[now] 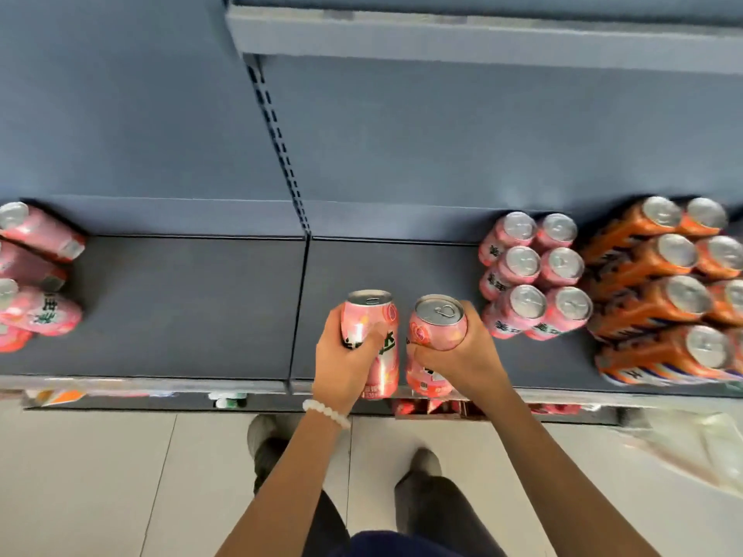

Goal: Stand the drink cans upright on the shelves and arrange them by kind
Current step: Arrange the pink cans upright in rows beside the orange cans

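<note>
Over the shelf [181, 307], left hand [345, 363], right hand [458, 355], each gripping a pink can [372, 315].

The one head-worn view looks steeply down, close above the shelf [181, 307] front and floor [100, 476].

Two hand-held cans [372, 339] [436, 343] are sitting side by side at the shelf's [181, 307] near edge. Upright cans [534, 275] are standing in rows to their right, more rows [663, 291] farther right; toppled cans [32, 275] are lying far left.
</note>
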